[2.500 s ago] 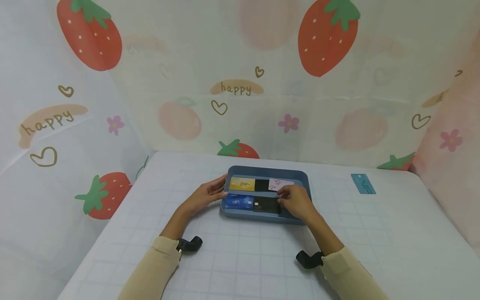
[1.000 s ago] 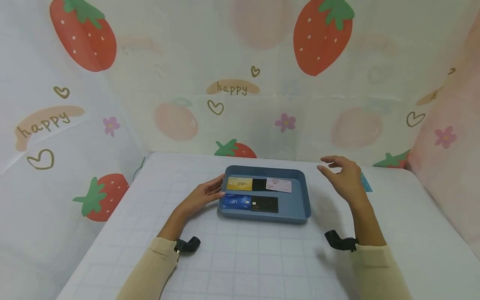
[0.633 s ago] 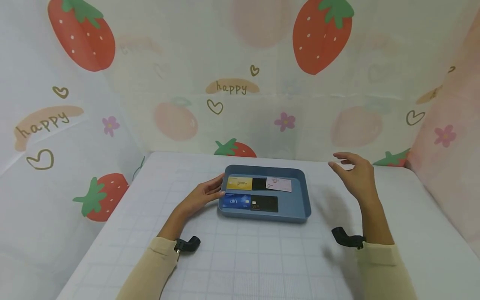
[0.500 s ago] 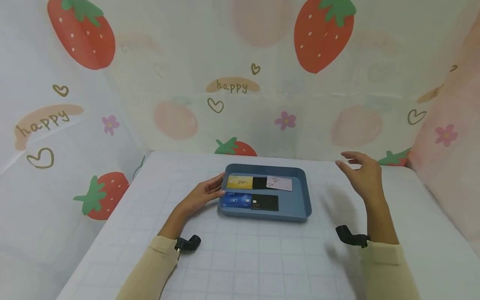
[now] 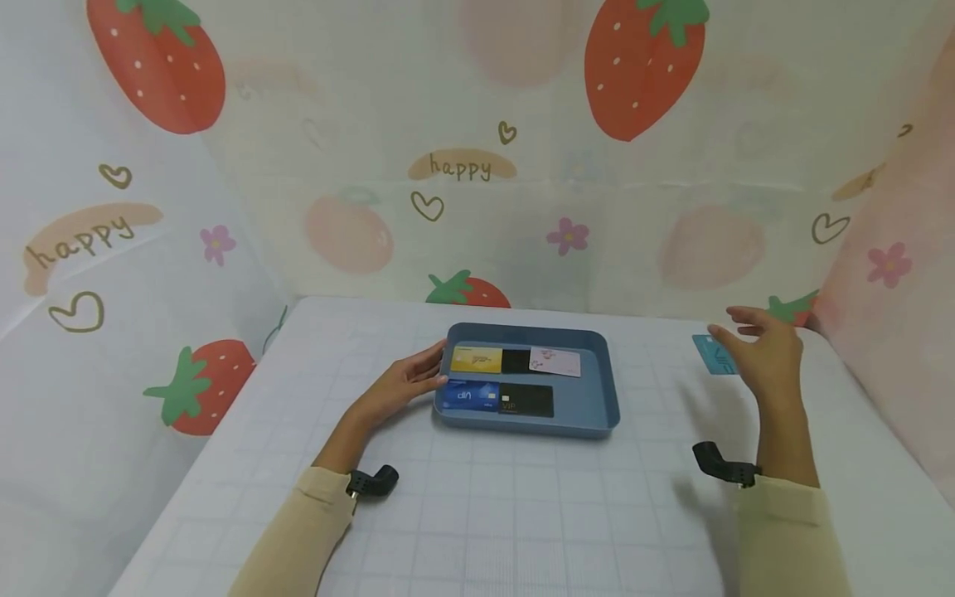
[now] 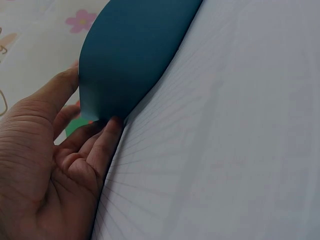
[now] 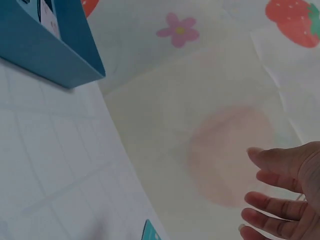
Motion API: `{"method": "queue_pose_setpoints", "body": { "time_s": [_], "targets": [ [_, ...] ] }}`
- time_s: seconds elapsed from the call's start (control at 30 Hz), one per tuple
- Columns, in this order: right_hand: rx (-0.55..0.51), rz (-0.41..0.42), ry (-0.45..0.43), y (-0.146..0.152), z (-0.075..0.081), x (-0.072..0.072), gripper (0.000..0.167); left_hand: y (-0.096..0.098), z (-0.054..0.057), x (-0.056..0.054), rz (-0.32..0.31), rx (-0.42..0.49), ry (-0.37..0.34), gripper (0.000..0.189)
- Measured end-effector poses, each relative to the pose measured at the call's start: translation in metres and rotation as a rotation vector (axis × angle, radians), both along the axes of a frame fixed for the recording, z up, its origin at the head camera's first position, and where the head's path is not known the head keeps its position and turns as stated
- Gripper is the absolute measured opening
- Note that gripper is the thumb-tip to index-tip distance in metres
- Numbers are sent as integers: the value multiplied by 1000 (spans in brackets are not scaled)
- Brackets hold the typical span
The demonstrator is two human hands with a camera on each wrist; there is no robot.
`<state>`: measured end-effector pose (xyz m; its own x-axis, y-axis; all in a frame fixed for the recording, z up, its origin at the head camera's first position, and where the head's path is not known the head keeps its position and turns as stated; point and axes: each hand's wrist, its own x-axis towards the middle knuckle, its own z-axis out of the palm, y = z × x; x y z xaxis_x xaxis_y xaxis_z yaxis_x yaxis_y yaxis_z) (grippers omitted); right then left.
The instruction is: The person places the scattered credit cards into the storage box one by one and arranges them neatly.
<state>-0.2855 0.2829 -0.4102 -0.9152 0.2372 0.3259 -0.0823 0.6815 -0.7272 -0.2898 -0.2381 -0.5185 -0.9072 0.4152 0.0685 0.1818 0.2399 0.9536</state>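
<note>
A blue tray (image 5: 522,427) stands in the middle of the table in the head view. In it lie a yellow card (image 5: 476,360), a pink-white card (image 5: 555,362), a blue VIP card (image 5: 470,395) and a black VIP card (image 5: 526,401); another black card (image 5: 516,361) shows between the upper two. My left hand (image 5: 397,387) holds the tray's left end, thumb at the rim and curled fingers (image 6: 102,150) low against the wall. My right hand (image 5: 768,358) hovers with nothing in it, thumb and fingers apart. Its thumb overlaps a teal VIP card (image 5: 710,354) lying on the table.
A white grid-patterned cloth (image 5: 507,514) covers the table. Behind and at both sides rise hanging sheets (image 5: 634,207) printed with strawberries, hearts and flowers. A black wrist camera (image 5: 376,481) sits at each beige cuff (image 5: 328,489).
My right hand has left the tray's cards and moved right, past the teal card, uncovering most of it. My left hand has stayed at the tray's left end.
</note>
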Motion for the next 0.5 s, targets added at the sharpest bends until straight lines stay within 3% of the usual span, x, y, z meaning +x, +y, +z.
{"method": "queue_pose_setpoints", "body": {
  "time_s": [0.5],
  "targets": [
    [39,6,-58,11,-12,-2,55,0,1,0,0,6,-18,73]
  ]
}}
